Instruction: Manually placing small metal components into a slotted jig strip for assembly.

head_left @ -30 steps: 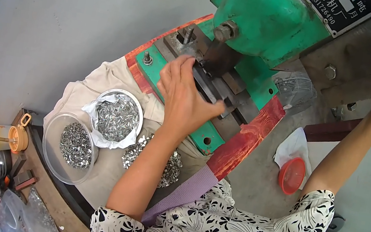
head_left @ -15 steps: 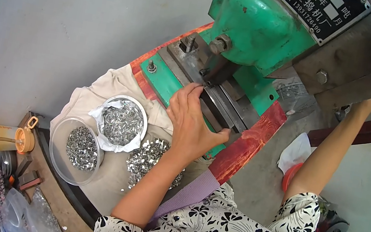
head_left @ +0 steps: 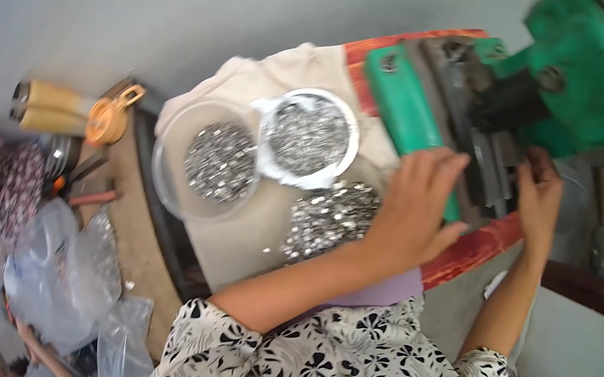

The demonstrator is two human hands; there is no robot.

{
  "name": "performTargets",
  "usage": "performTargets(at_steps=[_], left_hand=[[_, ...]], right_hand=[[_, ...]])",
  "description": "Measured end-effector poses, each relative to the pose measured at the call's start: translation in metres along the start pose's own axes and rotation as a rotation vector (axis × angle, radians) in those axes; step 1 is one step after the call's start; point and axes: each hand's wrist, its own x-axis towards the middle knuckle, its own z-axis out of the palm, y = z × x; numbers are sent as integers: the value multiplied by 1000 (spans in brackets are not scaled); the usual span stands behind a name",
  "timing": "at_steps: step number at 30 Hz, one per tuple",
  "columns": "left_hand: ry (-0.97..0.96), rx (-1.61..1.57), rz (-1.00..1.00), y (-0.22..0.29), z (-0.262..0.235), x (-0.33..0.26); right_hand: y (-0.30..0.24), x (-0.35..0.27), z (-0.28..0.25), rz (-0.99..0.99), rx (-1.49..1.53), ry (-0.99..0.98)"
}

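Small silvery metal pieces (head_left: 328, 221) are lying in a loose heap on the pale cloth (head_left: 251, 248) covering the tabletop, just beside the left hand (head_left: 413, 208). That hand is resting with fingers spread and relaxed across the green bed (head_left: 411, 119) of the press machine (head_left: 580, 76), its heel sitting near the heap; it is grasping nothing that is showing. The right hand (head_left: 539, 194) is reaching in at the dark die block (head_left: 493, 170) under the machine's head, fingers curled at the metal, but whether it is pinching a piece I cannot tell. More of the same pieces are filling a white bowl (head_left: 309, 137) and a clear plastic bowl (head_left: 216, 161) standing side by side, touching, to the left of the heap. Farther left, an orange-capped bottle (head_left: 73, 113) is lying on its side near crumpled clear plastic bags (head_left: 69, 269).
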Motion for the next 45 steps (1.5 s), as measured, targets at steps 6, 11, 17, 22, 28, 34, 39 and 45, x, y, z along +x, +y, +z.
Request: performTargets(at_steps=[6, 11, 17, 22, 28, 34, 39, 45], left_hand=[[-55, -111, -1, 15, -5, -16], [-78, -151, 18, 23, -12, -23], [-48, -173, 25, 20, -13, -28], [-95, -289, 13, 19, -15, -29], [-102, -396, -53, 22, -31, -28], [-2, -493, -179, 24, -57, -17], [-350, -524, -322, 5, -133, -7], [-204, -294, -328, 9, -229, -15]], right_hand=[[31, 16, -25, 69, 157, -234], [8, -9, -12, 52, 115, -70], [-15, -78, -4, -139, -85, -84], [-26, -80, 9, -202, -477, 11], [-17, -129, -16, -190, -344, 181], [-44, -154, -20, -330, -234, 3], [-93, -97, 30, -756, -204, -213], [-168, -57, 109, -274, 576, -491]])
